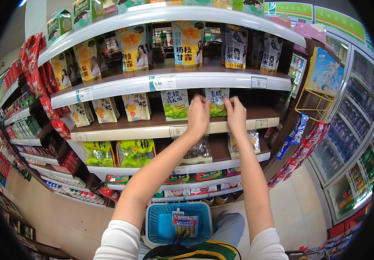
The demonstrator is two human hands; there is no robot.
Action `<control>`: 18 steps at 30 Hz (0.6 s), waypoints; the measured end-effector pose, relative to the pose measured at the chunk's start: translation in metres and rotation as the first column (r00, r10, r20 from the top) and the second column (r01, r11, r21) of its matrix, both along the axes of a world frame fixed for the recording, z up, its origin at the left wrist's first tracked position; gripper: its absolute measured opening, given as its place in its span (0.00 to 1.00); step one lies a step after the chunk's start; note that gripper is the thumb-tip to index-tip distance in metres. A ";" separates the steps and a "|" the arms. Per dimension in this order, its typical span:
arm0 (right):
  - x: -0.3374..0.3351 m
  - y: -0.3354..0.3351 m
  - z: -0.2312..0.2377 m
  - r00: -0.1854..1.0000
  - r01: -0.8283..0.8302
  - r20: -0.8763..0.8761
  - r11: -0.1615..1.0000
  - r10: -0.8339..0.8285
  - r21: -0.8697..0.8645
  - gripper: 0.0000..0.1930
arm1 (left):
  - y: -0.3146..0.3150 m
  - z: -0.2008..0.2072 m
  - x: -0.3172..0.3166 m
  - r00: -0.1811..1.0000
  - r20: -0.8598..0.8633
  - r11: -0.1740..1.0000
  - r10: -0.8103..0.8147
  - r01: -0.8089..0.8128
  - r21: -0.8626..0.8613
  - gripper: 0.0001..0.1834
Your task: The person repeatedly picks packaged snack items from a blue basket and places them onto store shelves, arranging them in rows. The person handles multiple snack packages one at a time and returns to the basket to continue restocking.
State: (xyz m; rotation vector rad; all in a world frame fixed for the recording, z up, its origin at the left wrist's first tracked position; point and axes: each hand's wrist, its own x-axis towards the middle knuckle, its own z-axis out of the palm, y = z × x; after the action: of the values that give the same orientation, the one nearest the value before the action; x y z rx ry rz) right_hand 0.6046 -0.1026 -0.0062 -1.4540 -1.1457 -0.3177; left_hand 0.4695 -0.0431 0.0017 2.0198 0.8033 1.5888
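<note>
Both my arms reach up to a middle shelf (161, 126). On it stands a white and green snack pouch (217, 104) with green fruit printed along its lower part. My left hand (199, 114) is closed on the pouch's left edge, fingers bent. At its right edge my right hand (236, 113) grips with curled fingers. The pouch is upright, and its base appears to be at shelf level; whether it touches the shelf I cannot tell. A matching green pouch (175, 105) stands just left of my left hand.
A shelf edge with price tags (163, 82) juts out just above my hands. Yellow pouches (138, 107) stand further left. Below are green bags (136, 152). A blue basket (154, 223) with a packet (186, 225) inside is near my legs. Red packets (33, 56) hang at the left.
</note>
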 end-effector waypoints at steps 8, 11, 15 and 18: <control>-0.003 -0.013 -0.001 0.999 -0.041 0.004 0.999 0.041 0.024 0.08 | -0.007 0.000 -0.010 0.998 -0.047 0.997 0.040 -0.037 0.074 0.07; -0.008 -0.021 0.001 0.998 -0.064 0.000 0.998 0.064 -0.007 0.10 | -0.011 -0.002 -0.015 0.999 -0.041 0.998 0.024 -0.021 0.060 0.10; -0.015 -0.028 0.000 0.996 -0.076 0.045 0.997 0.075 0.014 0.16 | -0.020 -0.004 -0.027 0.999 -0.038 0.999 -0.002 0.004 0.044 0.16; -0.028 -0.042 0.003 0.996 -0.083 0.041 0.996 0.082 0.029 0.18 | -0.036 -0.001 -0.046 0.997 -0.025 0.997 -0.080 0.079 -0.012 0.18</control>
State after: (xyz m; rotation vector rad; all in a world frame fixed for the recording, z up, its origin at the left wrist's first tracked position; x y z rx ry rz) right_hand 0.5762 -0.1444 -0.0036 -1.3745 -1.2245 -0.3065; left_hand 0.4236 -0.0789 0.0011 2.0422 0.7302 1.5144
